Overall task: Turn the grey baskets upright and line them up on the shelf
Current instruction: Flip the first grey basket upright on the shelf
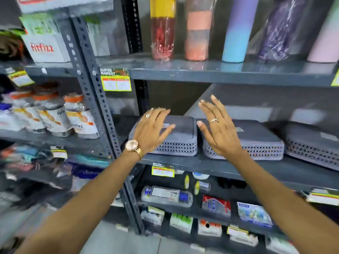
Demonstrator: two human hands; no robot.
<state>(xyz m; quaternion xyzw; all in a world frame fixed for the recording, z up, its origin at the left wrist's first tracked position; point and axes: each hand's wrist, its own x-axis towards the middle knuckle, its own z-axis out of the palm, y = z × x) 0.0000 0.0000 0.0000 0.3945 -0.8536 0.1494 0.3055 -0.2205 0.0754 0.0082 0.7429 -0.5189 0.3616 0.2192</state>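
Observation:
Three grey baskets lie upside down in a row on the dark metal shelf (201, 165). The left basket (183, 136) is the smallest, the middle basket (256, 142) is wider, and the right basket (311, 145) runs off toward the frame edge. My left hand (152, 131), wearing a ring and a gold watch, hovers over the left basket's near-left corner with fingers spread; whether it touches is unclear. In the gap between the left and middle baskets my right hand (218, 127) is raised, fingers apart, covering the middle basket's left end. Neither hand holds anything.
The shelf above (220, 72) carries several rolled mats standing upright. A slotted steel upright (95, 92) stands left of the baskets, with pouches (55, 118) beyond it. Lower shelves hold small packaged goods (167, 196). Price tags (115, 82) hang on the shelf edges.

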